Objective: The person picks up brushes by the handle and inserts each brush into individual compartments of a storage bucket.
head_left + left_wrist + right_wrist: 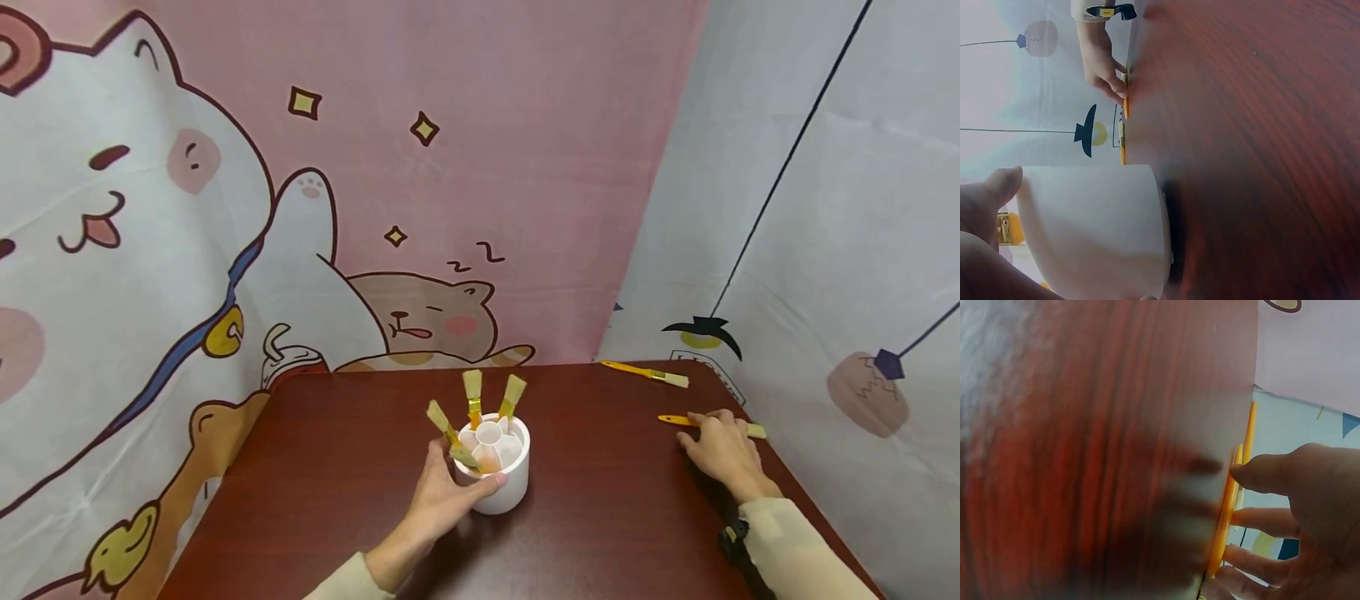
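A white round pot (513,483) with a petal-shaped divided top stands on the brown table (585,517). Several paintbrushes (472,385) stick up out of it, bristles upward, leaning various ways. My left hand (441,492) grips the pot's near left side, its thumb across the front just under the rim. Far to the right, my right hand (723,450) pinches the yellow handle of a flat paintbrush (675,420) lying on the table. In the right wrist view its thumb and fingertips meet that handle (1225,519); the bristles poke out beyond the hand.
Another yellow-handled paintbrush (637,369) lies behind the right hand, by the table's back edge. A printed cartoon cloth (525,167) hangs close behind and along the right side. A dark strap device (733,537) sits on the right wrist.
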{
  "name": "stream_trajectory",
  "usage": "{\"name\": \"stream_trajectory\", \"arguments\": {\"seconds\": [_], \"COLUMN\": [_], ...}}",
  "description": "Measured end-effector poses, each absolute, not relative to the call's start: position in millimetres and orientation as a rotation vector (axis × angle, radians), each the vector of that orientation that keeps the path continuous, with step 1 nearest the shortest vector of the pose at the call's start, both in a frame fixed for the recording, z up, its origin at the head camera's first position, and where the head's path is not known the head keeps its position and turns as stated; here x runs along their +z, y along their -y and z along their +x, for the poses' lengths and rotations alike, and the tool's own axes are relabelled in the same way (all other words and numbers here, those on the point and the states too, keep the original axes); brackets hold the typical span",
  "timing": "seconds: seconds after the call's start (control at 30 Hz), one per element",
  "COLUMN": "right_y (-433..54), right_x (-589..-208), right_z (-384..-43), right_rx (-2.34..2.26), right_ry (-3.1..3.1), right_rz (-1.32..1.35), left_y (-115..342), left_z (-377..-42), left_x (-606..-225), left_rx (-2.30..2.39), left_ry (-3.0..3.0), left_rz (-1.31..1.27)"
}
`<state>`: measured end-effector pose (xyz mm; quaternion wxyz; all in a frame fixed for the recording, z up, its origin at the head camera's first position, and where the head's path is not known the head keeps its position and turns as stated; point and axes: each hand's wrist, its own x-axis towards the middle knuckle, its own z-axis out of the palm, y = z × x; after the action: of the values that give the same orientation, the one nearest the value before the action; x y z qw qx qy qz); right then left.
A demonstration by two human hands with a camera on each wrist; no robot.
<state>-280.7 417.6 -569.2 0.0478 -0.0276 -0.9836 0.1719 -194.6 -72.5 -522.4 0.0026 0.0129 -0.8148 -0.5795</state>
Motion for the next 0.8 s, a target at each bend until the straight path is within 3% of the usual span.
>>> {"name": "stream_trajectory", "arguments": {"seconds": [0.8], "right_y": [-364.3], "right_x": [-563.3], "right_z": [-280.9], "right_rx": [0.765], "right_ry": [2.906], "right_rz": [0.495], "left_y": [83.4], "left_z": [-200.4], "left_x": [-525.7], "left_rx": [-2.024], "left_ry": [2.577], "left_rz": [-0.044]}}
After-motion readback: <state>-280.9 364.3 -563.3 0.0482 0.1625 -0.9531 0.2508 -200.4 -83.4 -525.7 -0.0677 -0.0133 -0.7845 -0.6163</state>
